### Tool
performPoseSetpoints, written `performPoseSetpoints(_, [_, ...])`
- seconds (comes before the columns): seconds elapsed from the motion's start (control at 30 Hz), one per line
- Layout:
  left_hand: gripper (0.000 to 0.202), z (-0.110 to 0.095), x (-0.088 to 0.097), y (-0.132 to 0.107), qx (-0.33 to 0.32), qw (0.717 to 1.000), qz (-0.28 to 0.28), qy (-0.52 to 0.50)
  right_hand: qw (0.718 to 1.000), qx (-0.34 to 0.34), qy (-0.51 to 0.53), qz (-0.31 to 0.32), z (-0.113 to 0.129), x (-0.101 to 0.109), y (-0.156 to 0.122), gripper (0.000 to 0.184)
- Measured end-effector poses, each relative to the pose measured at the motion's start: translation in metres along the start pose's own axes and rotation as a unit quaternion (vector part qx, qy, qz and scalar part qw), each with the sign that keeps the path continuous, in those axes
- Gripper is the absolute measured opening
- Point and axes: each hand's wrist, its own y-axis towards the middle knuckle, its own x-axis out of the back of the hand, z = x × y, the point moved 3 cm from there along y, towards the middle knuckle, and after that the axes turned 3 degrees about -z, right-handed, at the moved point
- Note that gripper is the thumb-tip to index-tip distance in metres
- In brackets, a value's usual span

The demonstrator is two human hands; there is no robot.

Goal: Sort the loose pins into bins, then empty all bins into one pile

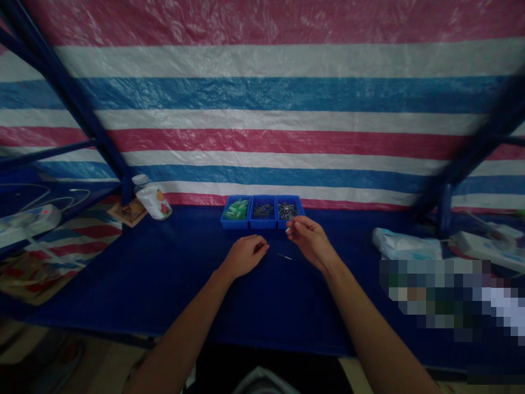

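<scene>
My left hand [246,256] rests on the blue table with its fingers loosely bent. A gap shows between its thumb and fingers, and nothing is visible there. Above the table, in front of the right bin, my right hand [310,241] pinches a small shiny metal piece [287,230]; the fingers hide most of it. Between the hands, a thin metal pin [284,256] lies on the table. Three blue bins stand side by side beyond: the left bin [234,224] has green pieces [237,209], the middle bin [263,223] dark metal pins [263,211], the right one silvery metal pieces [287,210].
A white bottle [152,198] and a brown card-like piece [128,212] sit at the back left. To the right lies a pale plastic packet [406,244], near a blurred patch. Power strips [30,223] flank the table. Striped sheeting [262,120] hangs behind, between blue frame posts.
</scene>
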Motion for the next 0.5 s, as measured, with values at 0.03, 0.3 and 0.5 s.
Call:
performPoseSetpoints(0.03, [0.018, 0.0002, -0.0001, 0.0001, 0.001, 1.000, 0.001, 0.001, 1.000, -0.006, 0.022, 0.001, 0.0014, 0.0004, -0.0011, 0.029])
performPoseSetpoints(0.3, [0.020, 0.0003, -0.0010, -0.0003, 0.004, 1.000, 0.008, 0.002, 0.996, 0.027, -0.079, -0.042, 0.0096, 0.0060, -0.0021, 0.036])
performPoseSetpoints(0.5, [0.019, 0.0004, -0.0010, -0.0002, 0.003, 1.000, 0.009, 0.002, 0.996, -0.054, -0.042, -0.063, 0.0040, 0.0041, 0.0022, 0.037])
